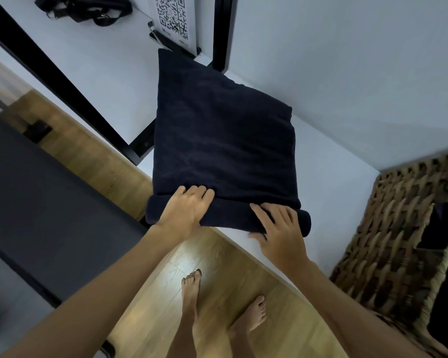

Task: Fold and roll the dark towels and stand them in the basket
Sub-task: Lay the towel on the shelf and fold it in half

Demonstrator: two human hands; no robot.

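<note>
Head view shows both the left hand [185, 209] and right hand [278, 226] curled over the started roll of a soft, limp navy towel [223, 140] on the white table [334, 182], best gripped near both roll ends.

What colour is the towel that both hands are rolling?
Very dark navy, almost black, plain with no pattern: the towel, seen in the head view.

Place: a room in a home, set up for recording.
Floor: wood-look floor [225, 275] under bare feet [192, 293], below the hands.
Furnishing: woven basket [388, 228] right of the hands; white table [334, 182].
Recording sign: QR code card [172, 18] standing beyond the hands.
</note>
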